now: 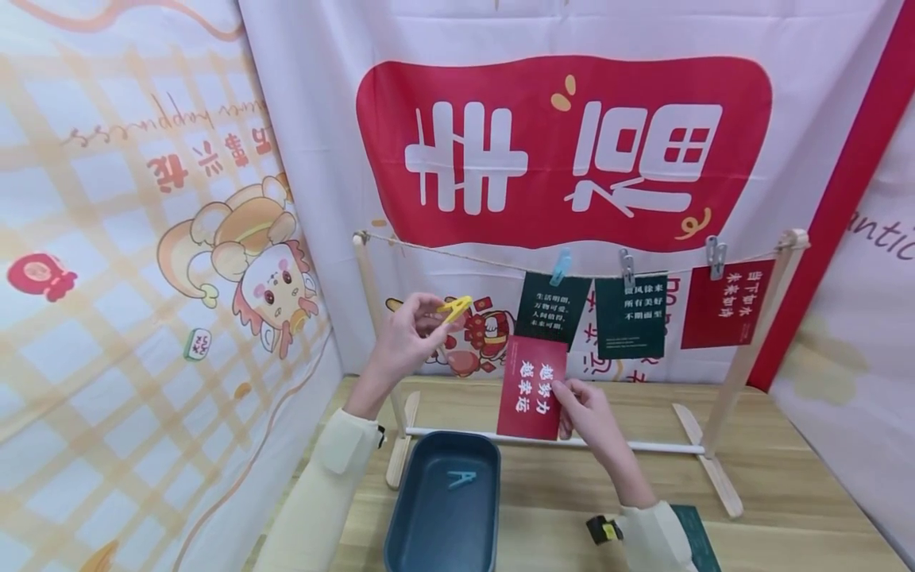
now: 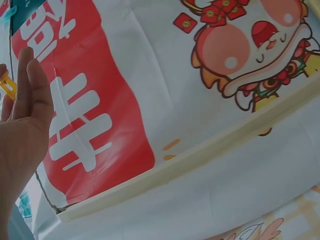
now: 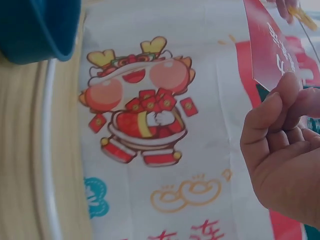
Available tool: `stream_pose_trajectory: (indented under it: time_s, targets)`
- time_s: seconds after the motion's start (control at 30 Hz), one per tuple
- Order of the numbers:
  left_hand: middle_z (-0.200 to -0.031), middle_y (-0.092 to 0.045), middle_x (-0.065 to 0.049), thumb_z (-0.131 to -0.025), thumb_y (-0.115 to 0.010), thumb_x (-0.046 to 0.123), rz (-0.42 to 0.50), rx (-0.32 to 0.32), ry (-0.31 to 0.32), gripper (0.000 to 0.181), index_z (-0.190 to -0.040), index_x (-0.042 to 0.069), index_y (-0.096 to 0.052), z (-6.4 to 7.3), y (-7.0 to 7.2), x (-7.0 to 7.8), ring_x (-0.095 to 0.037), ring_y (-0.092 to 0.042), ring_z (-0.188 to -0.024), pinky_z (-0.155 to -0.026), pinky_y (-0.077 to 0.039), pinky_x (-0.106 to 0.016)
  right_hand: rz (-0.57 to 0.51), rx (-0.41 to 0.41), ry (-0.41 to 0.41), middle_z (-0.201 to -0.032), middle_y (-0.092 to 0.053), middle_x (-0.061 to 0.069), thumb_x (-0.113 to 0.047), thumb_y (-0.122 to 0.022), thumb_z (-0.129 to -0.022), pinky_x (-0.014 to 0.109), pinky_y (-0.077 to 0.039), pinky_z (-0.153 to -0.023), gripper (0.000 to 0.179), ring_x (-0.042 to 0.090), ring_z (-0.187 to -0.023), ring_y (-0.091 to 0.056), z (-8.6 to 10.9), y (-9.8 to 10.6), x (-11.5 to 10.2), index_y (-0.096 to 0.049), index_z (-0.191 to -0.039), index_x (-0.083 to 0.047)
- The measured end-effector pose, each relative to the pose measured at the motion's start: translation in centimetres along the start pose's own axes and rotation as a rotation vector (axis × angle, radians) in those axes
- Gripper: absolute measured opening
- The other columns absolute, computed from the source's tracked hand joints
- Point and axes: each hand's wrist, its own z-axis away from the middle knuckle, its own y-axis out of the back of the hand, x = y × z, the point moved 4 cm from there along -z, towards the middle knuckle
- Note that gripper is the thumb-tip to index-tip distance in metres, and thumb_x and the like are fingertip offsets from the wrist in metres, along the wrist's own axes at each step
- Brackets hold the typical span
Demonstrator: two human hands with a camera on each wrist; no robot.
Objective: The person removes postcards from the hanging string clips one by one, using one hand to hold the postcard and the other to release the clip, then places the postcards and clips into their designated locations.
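Red card [image 1: 522, 389] and yellow clip [image 1: 454, 307], one per hand. The right hand [image 1: 592, 415] pinches the card between thumb and fingers at one edge, below the twine [image 1: 465, 257]; the card's top overlaps the lower part of a hanging green card [image 1: 552, 308] in the head view. The left hand [image 1: 409, 342] holds the clip between its fingertips, near the twine. Farther right hang a second green card [image 1: 631, 322] and a hanging red card [image 1: 725, 310], each under a grey clip. The twine spans a wooden rack [image 1: 747, 349] on the counter [image 1: 557, 496]. The blue tray [image 1: 496, 485], with a blue clip [image 1: 461, 478] inside, shows its interior only in the head view; the right wrist view gives its outer wall. That view also shows the printed figure [image 3: 145, 120] whole, partly covered in the head view. The left wrist view details the twine's tied end.
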Motion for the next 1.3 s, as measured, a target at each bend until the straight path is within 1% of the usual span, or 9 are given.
stream_pose_trajectory:
  time_s: [0.13, 0.23, 0.43, 0.57, 0.73, 0.9, 1.1, 1.2, 1.3]
  targets:
    - [-0.114, -0.068, -0.014, -0.089, -0.071, 0.009, 0.021, -0.037, 0.023, 0.035, -0.119, 0.008, -0.051, 1.0, -0.5, -1.1, -0.026, -0.073, -0.096, -0.074, -0.06, -0.026, -0.028, 0.026, -0.062, -0.064, -0.054, 0.006, -0.047, -0.056, -0.097, 0.027, -0.053, -0.057, 0.046, 0.017, -0.054, -0.056, 1.0, 1.1, 1.7, -0.054, -0.096, -0.001]
    - [-0.116, -0.068, -0.014, -0.089, -0.071, 0.009, 0.025, -0.062, 0.032, 0.035, -0.119, 0.008, -0.051, 1.6, -0.8, -1.9, -0.026, -0.073, -0.093, -0.074, -0.06, -0.027, -0.018, 0.018, -0.116, -0.067, -0.056, 0.006, -0.048, -0.057, -0.096, 0.025, -0.053, -0.059, 0.047, 0.016, -0.054, -0.056, 1.7, 2.1, 3.0, -0.056, -0.101, -0.001]
    - [-0.121, -0.067, -0.012, -0.09, -0.07, 0.008, -0.036, -0.088, 0.066, 0.034, -0.121, 0.01, -0.055, 2.9, -1.5, -3.3, -0.02, -0.073, -0.09, -0.071, -0.059, -0.023, 0.043, -0.024, -0.206, -0.066, -0.057, 0.004, -0.049, -0.056, -0.096, 0.025, -0.053, -0.059, 0.05, 0.016, -0.055, -0.057, 2.5, 3.8, 4.9, -0.059, -0.109, -0.001]
    - [-0.119, -0.07, -0.012, -0.091, -0.07, 0.014, -0.073, -0.114, 0.089, 0.035, -0.124, 0.012, -0.058, 3.8, -1.9, -4.4, -0.022, -0.074, -0.088, -0.065, -0.056, -0.022, 0.052, -0.016, -0.257, -0.062, -0.054, 0.003, -0.051, -0.055, -0.096, 0.026, -0.052, -0.059, 0.051, 0.017, -0.054, -0.056, 3.0, 4.9, 5.9, -0.06, -0.107, -0.001]
    - [-0.108, -0.074, -0.008, -0.09, -0.071, 0.015, -0.1, -0.13, 0.157, 0.034, -0.122, 0.015, -0.061, 5.4, -2.7, -6.2, -0.018, -0.074, -0.086, -0.06, -0.055, -0.024, 0.051, -0.048, -0.316, -0.059, -0.052, 0.001, -0.05, -0.054, -0.097, 0.025, -0.051, -0.06, 0.051, 0.017, -0.054, -0.056, 4.0, 5.8, 7.5, -0.061, -0.106, 0.0]
    - [-0.112, -0.072, -0.008, -0.089, -0.071, 0.016, -0.165, -0.161, 0.223, 0.031, -0.119, 0.016, -0.062, 7.1, -4.0, -8.0, -0.012, -0.071, -0.081, -0.058, -0.054, -0.022, 0.049, -0.059, -0.354, -0.06, -0.05, -0.001, -0.048, -0.054, -0.097, 0.024, -0.048, -0.058, 0.051, 0.015, -0.054, -0.052, 4.9, 6.7, 9.2, -0.06, -0.11, 0.001]
    - [-0.119, -0.068, -0.013, -0.089, -0.071, 0.018, -0.197, -0.204, 0.29, 0.032, -0.119, 0.012, -0.063, 8.8, -5.5, -9.8, -0.015, -0.071, -0.083, -0.064, -0.056, -0.023, 0.01, 0.0, -0.37, -0.054, -0.042, -0.004, -0.043, -0.055, -0.098, 0.024, -0.044, -0.048, 0.043, 0.013, -0.046, -0.046, 5.7, 8.2, 11.5, -0.06, -0.098, -0.001]
    - [-0.118, -0.068, -0.011, -0.09, -0.07, 0.021, -0.199, -0.232, 0.317, 0.03, -0.119, 0.013, -0.064, 9.8, -6.3, -10.9, -0.015, -0.07, -0.086, -0.068, -0.057, -0.025, 0.024, 0.03, -0.38, -0.053, -0.041, -0.005, -0.041, -0.054, -0.099, 0.024, -0.043, -0.047, 0.041, 0.011, -0.045, -0.045, 6.1, 9.1, 12.2, -0.06, -0.1, 0.0]
    - [-0.113, -0.07, -0.008, -0.091, -0.069, 0.023, -0.205, -0.269, 0.336, 0.026, -0.116, 0.014, -0.064, 11.0, -7.1, -11.8, -0.015, -0.07, -0.09, -0.073, -0.059, -0.029, 0.057, 0.041, -0.41, -0.055, -0.045, -0.004, -0.044, -0.054, -0.099, 0.024, -0.044, -0.049, 0.047, 0.012, -0.047, -0.048, 6.6, 9.8, 12.6, -0.061, -0.11, 0.002]
